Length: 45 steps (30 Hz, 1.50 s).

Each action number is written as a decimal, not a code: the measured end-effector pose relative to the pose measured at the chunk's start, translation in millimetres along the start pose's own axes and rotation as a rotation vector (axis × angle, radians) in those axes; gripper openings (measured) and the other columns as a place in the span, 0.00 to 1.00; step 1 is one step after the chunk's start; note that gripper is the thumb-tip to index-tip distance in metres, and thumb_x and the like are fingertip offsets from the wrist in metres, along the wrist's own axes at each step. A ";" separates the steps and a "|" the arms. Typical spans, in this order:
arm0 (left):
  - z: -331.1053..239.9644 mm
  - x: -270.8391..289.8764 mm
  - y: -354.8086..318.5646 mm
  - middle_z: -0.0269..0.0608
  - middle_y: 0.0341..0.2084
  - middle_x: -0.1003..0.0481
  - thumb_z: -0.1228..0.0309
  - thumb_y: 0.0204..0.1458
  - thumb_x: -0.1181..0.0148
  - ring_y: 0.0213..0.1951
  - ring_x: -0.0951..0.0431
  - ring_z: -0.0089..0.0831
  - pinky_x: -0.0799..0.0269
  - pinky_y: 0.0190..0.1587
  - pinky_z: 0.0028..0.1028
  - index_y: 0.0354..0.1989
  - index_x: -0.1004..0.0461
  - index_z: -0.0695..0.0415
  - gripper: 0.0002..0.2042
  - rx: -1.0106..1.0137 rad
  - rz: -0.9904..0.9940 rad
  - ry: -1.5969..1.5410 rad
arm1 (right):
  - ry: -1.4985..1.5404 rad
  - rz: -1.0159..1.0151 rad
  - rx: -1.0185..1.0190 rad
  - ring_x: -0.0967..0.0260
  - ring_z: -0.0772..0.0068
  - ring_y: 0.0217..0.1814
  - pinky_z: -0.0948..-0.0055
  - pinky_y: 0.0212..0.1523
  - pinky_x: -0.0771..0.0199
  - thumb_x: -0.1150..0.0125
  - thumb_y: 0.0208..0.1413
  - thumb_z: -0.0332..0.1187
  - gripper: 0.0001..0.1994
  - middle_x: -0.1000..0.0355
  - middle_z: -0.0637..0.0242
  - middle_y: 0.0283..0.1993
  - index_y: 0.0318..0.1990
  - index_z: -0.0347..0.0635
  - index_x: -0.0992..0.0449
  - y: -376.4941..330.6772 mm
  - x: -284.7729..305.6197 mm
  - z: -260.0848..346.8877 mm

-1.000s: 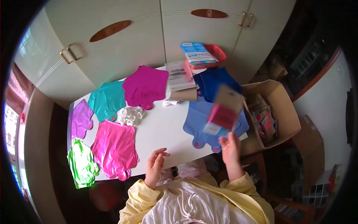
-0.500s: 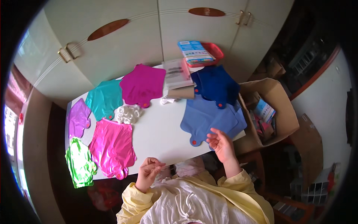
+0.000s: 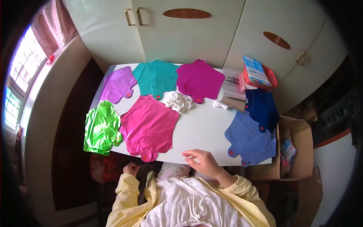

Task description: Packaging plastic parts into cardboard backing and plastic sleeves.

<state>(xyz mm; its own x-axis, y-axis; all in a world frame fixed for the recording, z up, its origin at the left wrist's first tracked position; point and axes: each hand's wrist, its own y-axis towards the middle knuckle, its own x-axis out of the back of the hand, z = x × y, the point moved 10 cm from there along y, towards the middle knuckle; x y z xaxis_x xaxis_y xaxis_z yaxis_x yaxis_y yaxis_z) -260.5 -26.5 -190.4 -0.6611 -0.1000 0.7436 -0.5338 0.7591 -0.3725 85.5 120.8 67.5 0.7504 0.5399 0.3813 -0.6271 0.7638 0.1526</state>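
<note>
Glossy pink foil makes up the broad flat sheet with a rounded, red-dotted tab (image 3: pixel 149 123) that lies toward the left on the white rectangular table (image 3: pixel 202 130), its tab at the front edge. The bare right hand (image 3: pixel 206 162), coming out of a yellow sleeve (image 3: pixel 247 193), is poised by that same edge, between the pink sheet and a stack of matte light-blue tabbed sheets (image 3: pixel 247 132), apart from both; its fingers point left, the thumb stands a narrow gap below them, and nothing shows in its grasp. The bare left hand (image 3: pixel 131 169) is low in the shadow in front of the table, nearest the pink sheet's tab; its fingers look curled, but I cannot tell whether they hold anything. Beside the pink sheet lies a shiny bright-green foil sheet (image 3: pixel 101 126), and behind these a purple foil sheet (image 3: pixel 118 84), a teal foil sheet (image 3: pixel 157 77) and a matte magenta sheet (image 3: pixel 200 79) form a row. A heap of glossy white loops (image 3: pixel 178 101) sits near the pink sheet's far right corner. Dark navy sheets (image 3: pixel 268 109) overlap the light-blue stack, just beside an open brown cardboard box (image 3: pixel 303 138) holding a blue-and-white printed packet (image 3: pixel 288 150).
</note>
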 end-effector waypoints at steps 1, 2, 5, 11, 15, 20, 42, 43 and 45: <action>25.7 0.3 10.8 0.48 0.27 0.21 0.61 0.42 0.32 0.31 0.19 0.41 0.24 0.37 0.35 0.30 0.20 0.57 0.13 0.054 -0.054 0.092 | -0.115 0.014 0.117 0.26 0.66 0.44 0.71 0.46 0.26 0.41 0.53 0.29 0.12 0.24 0.60 0.43 0.45 0.36 0.25 12.3 -13.0 12.6; 42.7 1.0 17.6 0.49 0.28 0.21 0.60 0.42 0.33 0.33 0.20 0.44 0.24 0.39 0.37 0.30 0.20 0.56 0.13 0.087 -0.092 0.130 | -0.227 0.024 0.230 0.26 0.64 0.45 0.69 0.47 0.27 0.39 0.52 0.30 0.13 0.24 0.61 0.43 0.44 0.37 0.24 22.3 -28.0 23.8; 84.2 -3.4 32.5 0.50 0.30 0.22 0.59 0.43 0.35 0.38 0.22 0.50 0.25 0.42 0.41 0.32 0.21 0.55 0.13 0.180 -0.159 0.208 | -0.288 0.074 0.391 0.29 0.58 0.47 0.66 0.49 0.28 0.37 0.49 0.32 0.14 0.26 0.61 0.44 0.44 0.38 0.24 53.1 -81.6 44.0; 168.7 -75.1 87.8 0.52 0.38 0.23 0.64 0.45 0.41 0.47 0.25 0.48 0.28 0.48 0.41 0.37 0.21 0.56 0.13 0.190 0.056 0.358 | -0.702 -0.059 0.675 0.29 0.62 0.48 0.66 0.48 0.29 0.39 0.47 0.34 0.12 0.27 0.59 0.42 0.37 0.38 0.26 96.3 -160.1 55.7; 207.4 -86.3 105.0 0.55 0.40 0.24 0.58 0.42 0.37 0.47 0.25 0.47 0.28 0.50 0.38 0.46 0.26 0.57 0.23 0.188 0.240 -0.065 | -0.798 0.044 0.613 0.27 0.66 0.47 0.67 0.48 0.27 0.37 0.45 0.35 0.11 0.25 0.62 0.42 0.36 0.41 0.25 100.7 -189.8 29.4; 225.7 -91.9 79.8 0.58 0.45 0.27 0.62 0.46 0.37 0.48 0.27 0.47 0.33 0.55 0.39 0.56 0.35 0.65 0.30 0.277 0.382 0.368 | -0.560 0.063 0.475 0.25 0.65 0.36 0.66 0.36 0.25 0.39 0.48 0.31 0.04 0.24 0.63 0.32 0.29 0.42 0.23 108.8 -181.5 19.4; -256.9 141.9 -89.5 0.40 0.39 0.26 0.72 0.44 0.39 0.43 0.27 0.39 0.36 0.47 0.37 0.40 0.27 0.56 0.13 -1.032 -0.504 0.186 | 0.085 0.015 -0.033 0.24 0.60 0.31 0.66 0.33 0.27 0.35 0.44 0.33 0.08 0.24 0.58 0.28 0.31 0.40 0.21 134.9 -154.3 -26.7; -259.6 137.0 -89.5 0.40 0.39 0.26 0.71 0.44 0.38 0.42 0.26 0.39 0.35 0.47 0.37 0.40 0.26 0.55 0.13 -1.047 -0.495 0.244 | 0.095 0.014 -0.043 0.25 0.59 0.31 0.66 0.34 0.27 0.35 0.45 0.33 0.08 0.24 0.57 0.28 0.31 0.40 0.20 135.3 -154.7 -28.2; -255.9 136.6 -88.9 0.39 0.39 0.27 0.70 0.44 0.38 0.43 0.27 0.38 0.36 0.46 0.37 0.39 0.26 0.54 0.12 -1.017 -0.512 0.272 | 0.104 0.006 -0.047 0.25 0.59 0.31 0.66 0.33 0.27 0.35 0.45 0.33 0.08 0.25 0.57 0.28 0.30 0.40 0.20 135.5 -153.9 -29.3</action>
<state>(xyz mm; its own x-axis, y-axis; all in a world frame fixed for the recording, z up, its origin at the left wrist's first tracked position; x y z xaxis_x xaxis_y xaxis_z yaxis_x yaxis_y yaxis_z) -168.5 57.0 86.4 -0.2906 -0.4955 0.8185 0.0443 0.8476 0.5288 -108.8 151.6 2.7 0.7655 0.5767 0.2853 -0.6234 0.7745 0.1069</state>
